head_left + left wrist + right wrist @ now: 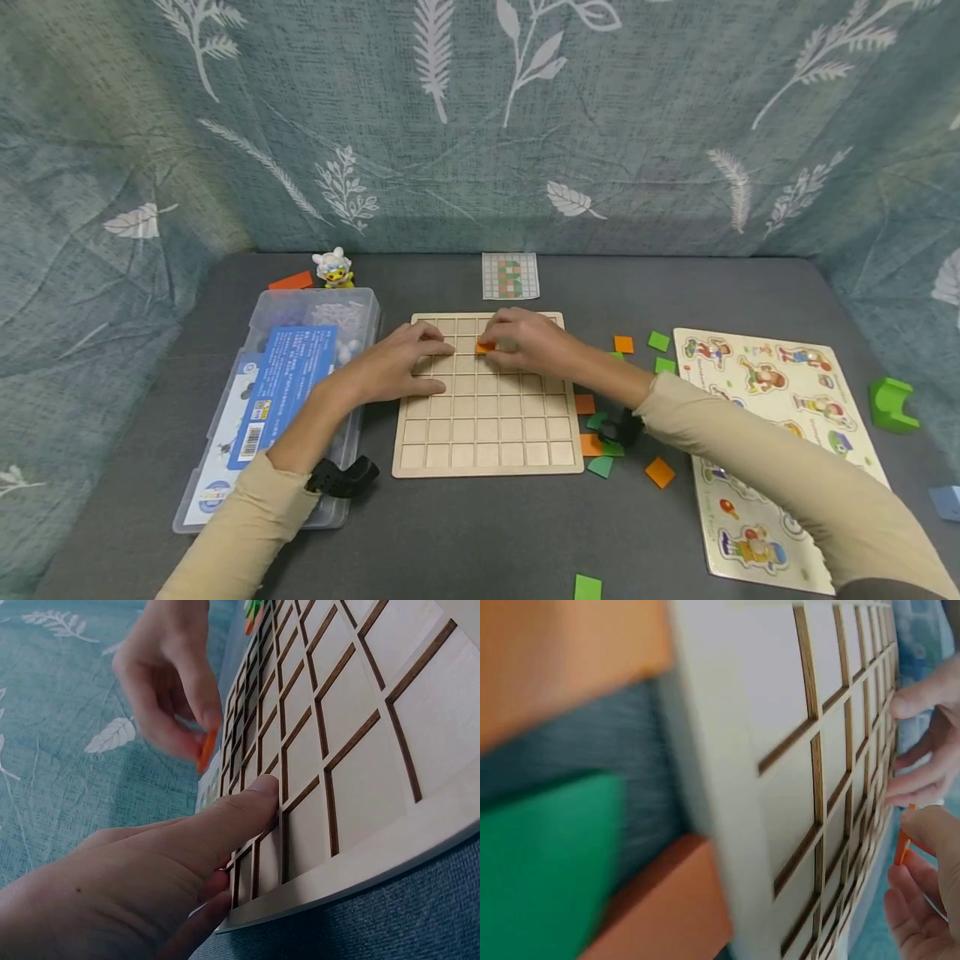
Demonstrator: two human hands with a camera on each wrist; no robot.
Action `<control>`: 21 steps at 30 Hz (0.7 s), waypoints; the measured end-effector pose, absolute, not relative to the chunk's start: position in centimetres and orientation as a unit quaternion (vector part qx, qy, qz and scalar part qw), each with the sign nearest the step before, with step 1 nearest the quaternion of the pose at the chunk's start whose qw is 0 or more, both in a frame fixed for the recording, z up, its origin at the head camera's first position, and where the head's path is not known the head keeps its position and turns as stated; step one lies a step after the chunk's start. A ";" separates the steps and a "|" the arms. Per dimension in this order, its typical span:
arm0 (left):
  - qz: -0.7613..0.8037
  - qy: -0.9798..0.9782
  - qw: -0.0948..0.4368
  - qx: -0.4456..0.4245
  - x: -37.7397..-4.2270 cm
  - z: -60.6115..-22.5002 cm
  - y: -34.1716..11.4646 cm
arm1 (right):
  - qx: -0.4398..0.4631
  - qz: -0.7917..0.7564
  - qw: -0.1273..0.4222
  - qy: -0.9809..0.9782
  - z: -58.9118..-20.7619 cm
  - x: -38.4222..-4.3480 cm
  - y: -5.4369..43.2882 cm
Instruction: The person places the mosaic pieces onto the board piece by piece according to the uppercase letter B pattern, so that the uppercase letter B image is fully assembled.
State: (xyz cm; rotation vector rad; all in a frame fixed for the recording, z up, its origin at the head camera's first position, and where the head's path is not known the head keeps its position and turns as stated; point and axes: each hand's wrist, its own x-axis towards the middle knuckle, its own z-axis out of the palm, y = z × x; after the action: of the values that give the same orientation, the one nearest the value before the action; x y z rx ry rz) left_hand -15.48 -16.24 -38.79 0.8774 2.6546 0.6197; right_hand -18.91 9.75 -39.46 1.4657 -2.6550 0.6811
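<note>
A square wooden grid board (487,406) lies on the dark table, its cells bare where they show. Over its upper middle part my right hand (528,337) pinches an orange square tile (485,347) between thumb and fingers. In the left wrist view the tile (207,750) stands edge-on, above the grid. My left hand (397,367) rests on the board's left side, thumb and fingers spread and holding nothing. Its thumb (251,802) touches the grid dividers. Behind the board lies a small pattern card (510,276) with green and orange shapes on a grid.
Loose orange and green tiles (660,472) are scattered along the board's right side, some under my right forearm. A clear plastic case (345,512) with a blue box stands left, a small figurine (334,268) behind it. On the right lies a picture puzzle board (765,567).
</note>
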 end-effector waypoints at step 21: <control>0.227 0.915 0.140 0.301 -15.5 -38.5 -16.2 | 0.469 0.183 -0.012 -0.864 -40.1 -20.0 6.6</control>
State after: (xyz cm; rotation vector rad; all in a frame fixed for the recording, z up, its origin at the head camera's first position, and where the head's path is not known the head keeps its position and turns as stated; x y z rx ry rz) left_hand -15.48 -16.21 -38.55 0.8702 2.6446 0.6558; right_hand -19.99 6.61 -40.08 1.4836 -2.7359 0.5808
